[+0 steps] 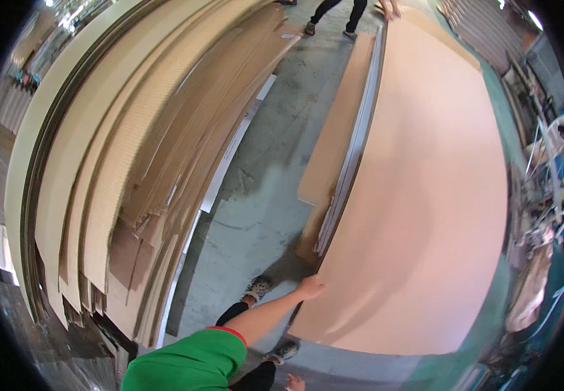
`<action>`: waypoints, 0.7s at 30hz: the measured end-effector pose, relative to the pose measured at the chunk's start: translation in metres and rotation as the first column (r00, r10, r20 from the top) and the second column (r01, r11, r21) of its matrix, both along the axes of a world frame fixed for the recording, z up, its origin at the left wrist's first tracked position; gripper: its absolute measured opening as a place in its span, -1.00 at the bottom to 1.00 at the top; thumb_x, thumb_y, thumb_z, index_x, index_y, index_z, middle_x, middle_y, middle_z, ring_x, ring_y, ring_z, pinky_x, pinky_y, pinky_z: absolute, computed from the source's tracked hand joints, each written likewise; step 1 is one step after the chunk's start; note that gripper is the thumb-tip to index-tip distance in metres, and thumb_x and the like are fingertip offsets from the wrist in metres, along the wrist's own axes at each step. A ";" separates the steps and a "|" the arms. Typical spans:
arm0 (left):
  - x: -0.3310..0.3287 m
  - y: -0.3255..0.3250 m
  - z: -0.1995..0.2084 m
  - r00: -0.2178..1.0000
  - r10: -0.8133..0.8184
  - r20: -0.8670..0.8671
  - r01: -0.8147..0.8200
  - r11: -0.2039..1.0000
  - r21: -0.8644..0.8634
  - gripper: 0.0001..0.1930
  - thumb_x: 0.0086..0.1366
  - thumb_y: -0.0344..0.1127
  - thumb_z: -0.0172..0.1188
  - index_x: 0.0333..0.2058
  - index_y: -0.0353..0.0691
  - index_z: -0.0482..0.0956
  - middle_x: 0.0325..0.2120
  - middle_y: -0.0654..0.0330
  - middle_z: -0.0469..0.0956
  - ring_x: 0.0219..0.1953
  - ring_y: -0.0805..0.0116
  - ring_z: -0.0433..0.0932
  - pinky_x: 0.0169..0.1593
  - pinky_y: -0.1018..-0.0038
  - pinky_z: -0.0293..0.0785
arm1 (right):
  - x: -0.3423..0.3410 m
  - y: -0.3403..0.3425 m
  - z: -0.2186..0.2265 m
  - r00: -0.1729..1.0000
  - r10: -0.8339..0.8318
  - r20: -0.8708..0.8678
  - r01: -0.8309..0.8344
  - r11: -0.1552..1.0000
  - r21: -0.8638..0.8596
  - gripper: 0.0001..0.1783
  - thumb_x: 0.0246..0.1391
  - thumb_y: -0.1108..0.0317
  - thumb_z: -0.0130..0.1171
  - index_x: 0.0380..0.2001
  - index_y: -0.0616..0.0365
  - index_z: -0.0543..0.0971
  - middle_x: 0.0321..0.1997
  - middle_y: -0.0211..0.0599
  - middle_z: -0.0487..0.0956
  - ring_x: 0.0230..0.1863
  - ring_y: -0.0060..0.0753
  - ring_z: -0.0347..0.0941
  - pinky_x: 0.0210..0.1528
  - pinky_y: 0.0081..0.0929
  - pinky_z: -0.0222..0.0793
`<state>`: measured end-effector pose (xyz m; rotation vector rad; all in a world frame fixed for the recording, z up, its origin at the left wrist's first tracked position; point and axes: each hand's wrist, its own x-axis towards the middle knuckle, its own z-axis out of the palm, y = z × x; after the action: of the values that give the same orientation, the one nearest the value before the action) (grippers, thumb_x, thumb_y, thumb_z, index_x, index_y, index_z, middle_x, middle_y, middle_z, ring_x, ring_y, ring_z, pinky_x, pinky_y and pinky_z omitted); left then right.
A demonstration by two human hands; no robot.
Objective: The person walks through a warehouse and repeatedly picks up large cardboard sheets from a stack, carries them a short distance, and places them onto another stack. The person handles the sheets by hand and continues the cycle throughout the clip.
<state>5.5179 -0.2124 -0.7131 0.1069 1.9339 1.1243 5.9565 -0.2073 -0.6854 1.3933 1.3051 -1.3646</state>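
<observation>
A large, pale tan cardboard sheet [432, 182] spans the right half of the head view, its surface gently bowed. My left hand [310, 287] is closed on its near left edge, thumb on the upper face and the other fingers hidden beneath. My right hand [296, 383] shows only partly at the lower edge, apart from the sheet; its fingers look loosely apart with nothing in them. At the far end, another person's hand [391, 10] touches the sheet's top edge.
Tall stacks of brown and cream cardboard [191, 124] lean along the left. Grey concrete floor [262, 156] runs between them and the sheet. Flat cardboard pieces [337, 124] lie beside a long grey strip [350, 163]. The other person's legs [337, 13] stand far ahead; clutter lines the right side.
</observation>
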 end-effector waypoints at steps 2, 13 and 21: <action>-0.013 -0.034 0.035 0.999 0.043 0.004 -0.043 0.998 0.040 -0.30 0.19 0.14 0.11 0.08 -0.40 0.39 0.06 -0.10 0.46 0.16 -0.02 0.39 0.20 0.25 0.31 | -0.026 -0.006 0.043 0.993 0.121 0.005 -0.121 0.991 -0.052 -0.60 0.23 0.15 0.02 0.00 0.20 0.46 -0.20 -0.17 0.54 -0.21 -0.21 0.49 -0.20 -0.28 0.43; 0.179 -0.418 0.097 0.962 0.089 -0.257 -0.204 0.861 -0.466 -0.52 0.24 0.03 0.02 -0.13 -0.29 0.58 -0.17 -0.04 0.60 -0.09 -0.04 0.55 0.00 0.19 0.44 | -0.087 0.000 0.182 0.839 -0.137 -0.527 0.234 0.965 0.121 -0.58 0.23 0.19 0.02 0.05 0.23 0.45 -0.06 -0.18 0.57 -0.13 -0.25 0.55 -0.15 -0.36 0.48; 0.439 -0.565 0.169 0.920 0.351 0.177 -0.170 0.762 -0.625 -0.57 0.29 0.01 -0.06 -0.27 -0.25 0.62 -0.39 -0.02 0.60 -0.46 0.19 0.59 -0.35 0.25 0.50 | 0.057 -0.057 0.181 0.977 0.004 -0.214 0.012 0.997 0.076 -0.66 0.22 0.22 0.02 -0.07 0.23 0.51 -0.17 -0.17 0.60 -0.24 -0.27 0.55 -0.22 -0.32 0.50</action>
<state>5.9574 -0.7774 -0.5444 -0.6660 1.9816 0.5933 6.0137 -0.2638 -0.5047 1.3279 1.5092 -1.5146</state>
